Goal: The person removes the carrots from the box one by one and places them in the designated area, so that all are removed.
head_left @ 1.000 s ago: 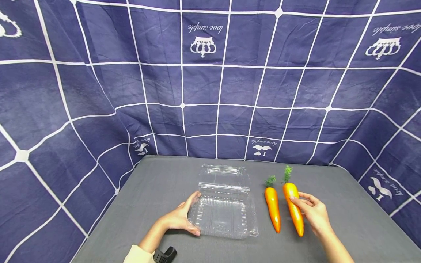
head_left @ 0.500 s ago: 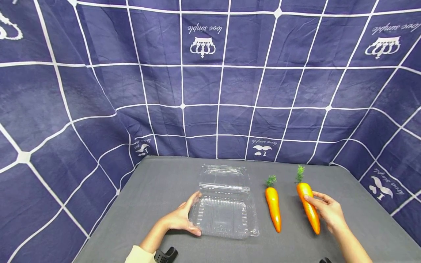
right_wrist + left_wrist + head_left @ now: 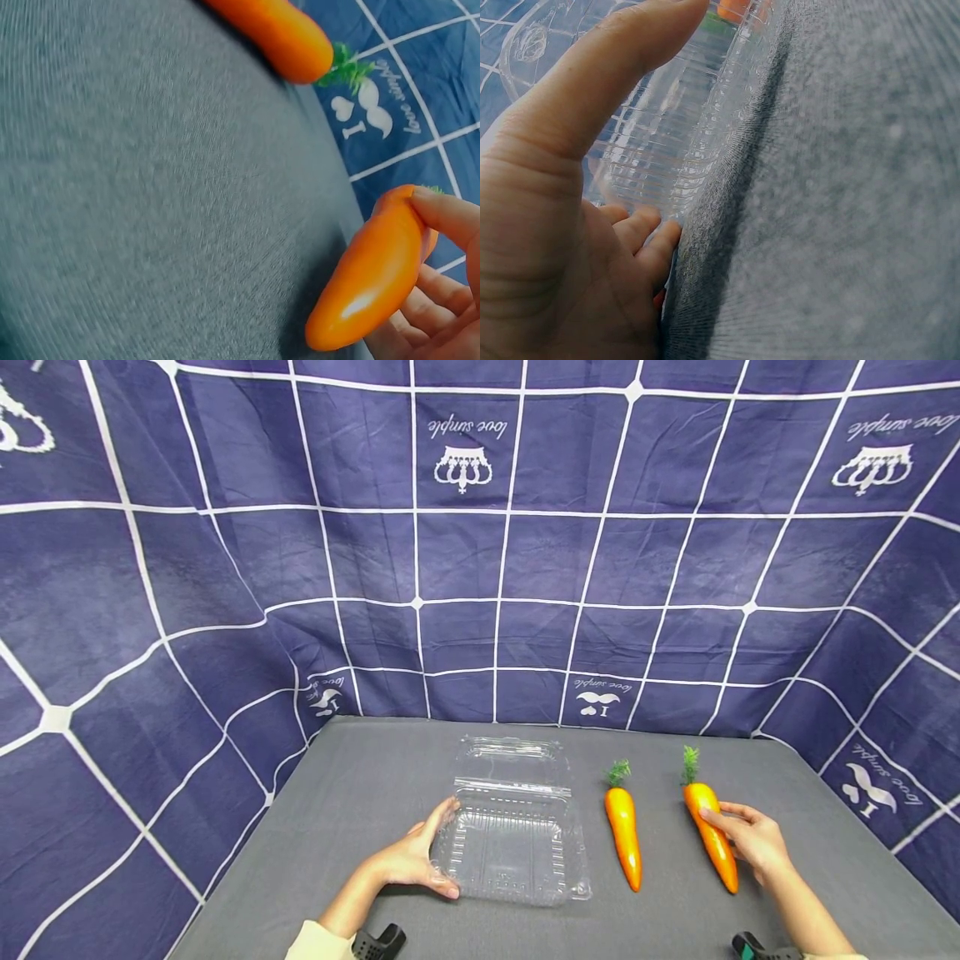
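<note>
A clear plastic clamshell container [image 3: 510, 852] lies on the grey cloth with its lid [image 3: 513, 760] folded back. My left hand [image 3: 411, 858] holds its left side, thumb at the near corner and fingers toward the far corner. Farther right, my right hand [image 3: 753, 837] grips an orange toy-like carrot [image 3: 708, 827] with a green leafy top, thumb on the upper face. In the right wrist view this carrot [image 3: 371, 281] has a shadow beside it; whether it touches the cloth I cannot tell. A second carrot [image 3: 622, 835] lies between the container and the held one.
Grey cloth [image 3: 330, 793] covers the table. Behind it and at both sides hangs a blue curtain [image 3: 540, 560] with white grid lines. A dark band [image 3: 378, 942] sits on the left wrist.
My right hand has moved to the right with its carrot, away from the other carrot, then slightly nearer. My left hand and the container have stayed in place.
</note>
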Demonstrator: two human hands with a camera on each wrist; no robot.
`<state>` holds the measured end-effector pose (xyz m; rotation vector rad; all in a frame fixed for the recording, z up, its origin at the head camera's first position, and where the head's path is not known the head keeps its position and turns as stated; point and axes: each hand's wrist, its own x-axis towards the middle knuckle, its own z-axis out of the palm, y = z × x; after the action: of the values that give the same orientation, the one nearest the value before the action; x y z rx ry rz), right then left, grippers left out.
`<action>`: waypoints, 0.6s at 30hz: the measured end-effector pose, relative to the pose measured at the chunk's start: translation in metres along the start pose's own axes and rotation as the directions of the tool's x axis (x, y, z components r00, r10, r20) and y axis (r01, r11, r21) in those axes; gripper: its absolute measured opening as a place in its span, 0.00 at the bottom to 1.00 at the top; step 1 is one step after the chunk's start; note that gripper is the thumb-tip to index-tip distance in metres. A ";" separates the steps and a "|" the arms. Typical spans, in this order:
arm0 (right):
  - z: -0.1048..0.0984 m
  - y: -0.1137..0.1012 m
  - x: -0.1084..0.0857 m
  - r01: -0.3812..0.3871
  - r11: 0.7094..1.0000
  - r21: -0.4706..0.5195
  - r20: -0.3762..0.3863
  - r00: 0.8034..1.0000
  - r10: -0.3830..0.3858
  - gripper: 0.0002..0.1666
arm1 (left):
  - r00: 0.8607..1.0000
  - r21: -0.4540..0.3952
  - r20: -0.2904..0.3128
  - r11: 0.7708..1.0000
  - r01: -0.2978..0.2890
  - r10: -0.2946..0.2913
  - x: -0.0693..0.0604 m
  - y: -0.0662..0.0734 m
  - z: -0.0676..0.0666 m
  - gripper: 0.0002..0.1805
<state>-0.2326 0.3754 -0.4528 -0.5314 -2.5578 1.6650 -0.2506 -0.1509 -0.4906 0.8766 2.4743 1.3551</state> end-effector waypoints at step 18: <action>0.003 0.002 0.008 0.032 0.974 -0.223 -0.030 0.999 -0.039 0.45 | 1.000 -0.004 -0.003 1.000 0.006 -0.006 -0.001 0.002 0.000 0.72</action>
<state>-0.2403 0.3764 -0.4569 -0.5168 -2.7288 1.3538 -0.2492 -0.1512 -0.4892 0.8661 2.4735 1.3601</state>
